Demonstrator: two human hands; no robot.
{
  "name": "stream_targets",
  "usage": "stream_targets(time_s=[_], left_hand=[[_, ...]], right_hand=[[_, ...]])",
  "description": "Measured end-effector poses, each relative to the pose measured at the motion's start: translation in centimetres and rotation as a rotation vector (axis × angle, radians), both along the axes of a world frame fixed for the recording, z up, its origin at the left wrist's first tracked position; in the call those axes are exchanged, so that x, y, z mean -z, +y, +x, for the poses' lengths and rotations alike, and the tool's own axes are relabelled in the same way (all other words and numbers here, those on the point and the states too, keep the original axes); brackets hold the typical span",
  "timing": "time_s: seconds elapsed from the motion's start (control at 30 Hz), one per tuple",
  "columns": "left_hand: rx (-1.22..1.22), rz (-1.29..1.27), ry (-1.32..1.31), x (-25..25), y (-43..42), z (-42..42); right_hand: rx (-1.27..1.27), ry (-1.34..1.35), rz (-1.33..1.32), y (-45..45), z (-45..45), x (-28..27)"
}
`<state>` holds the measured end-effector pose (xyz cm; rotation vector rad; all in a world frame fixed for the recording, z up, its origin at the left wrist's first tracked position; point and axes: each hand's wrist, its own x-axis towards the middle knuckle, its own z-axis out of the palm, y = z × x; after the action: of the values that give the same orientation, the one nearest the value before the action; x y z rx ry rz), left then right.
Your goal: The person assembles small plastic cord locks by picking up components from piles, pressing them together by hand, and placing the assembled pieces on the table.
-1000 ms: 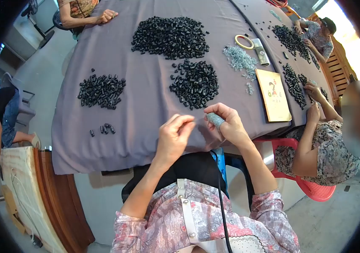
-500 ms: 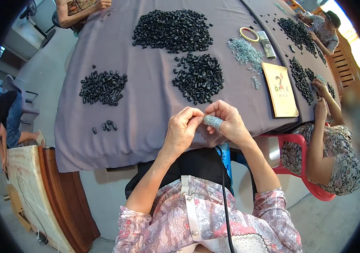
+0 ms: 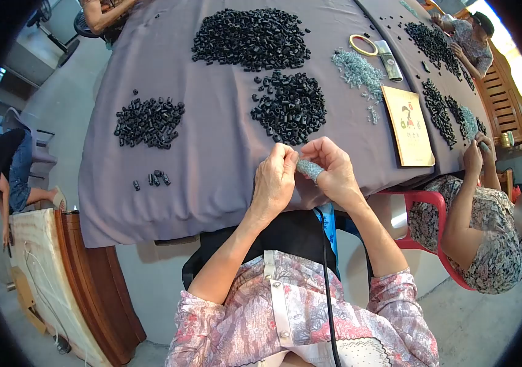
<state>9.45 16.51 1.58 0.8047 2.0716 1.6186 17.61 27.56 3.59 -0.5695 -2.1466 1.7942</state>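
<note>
My left hand is closed in a pinch, its fingertips meeting those of my right hand. My right hand is also closed, and one of its digits carries a glittery grey-green sleeve that looks covered in tiny clear bits. Whatever lies between the fingertips is too small to make out. Just beyond my hands is a pile of small black tube-shaped pieces. Another black pile sits to the left, with several separate black pieces nearer the table edge.
A large black pile lies farther back on the grey tablecloth. Toward the right are small clear pieces, a yellow ring, a flat packet and a yellow booklet. A co-worker's hands work at right; others sit around.
My left hand has shifted slightly right and up, still pinching beside the sleeve. The co-worker at right has drawn their hands back toward the table edge.
</note>
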Motion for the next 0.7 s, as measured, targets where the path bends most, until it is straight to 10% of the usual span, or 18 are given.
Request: stream_targets(time_s=[0.7], left_hand=[[0.023, -0.007, -0.139, 0.6, -0.2, -0.6]], right_hand=[[0.404, -0.088, 0.81, 11.4, -0.5, 1.6]])
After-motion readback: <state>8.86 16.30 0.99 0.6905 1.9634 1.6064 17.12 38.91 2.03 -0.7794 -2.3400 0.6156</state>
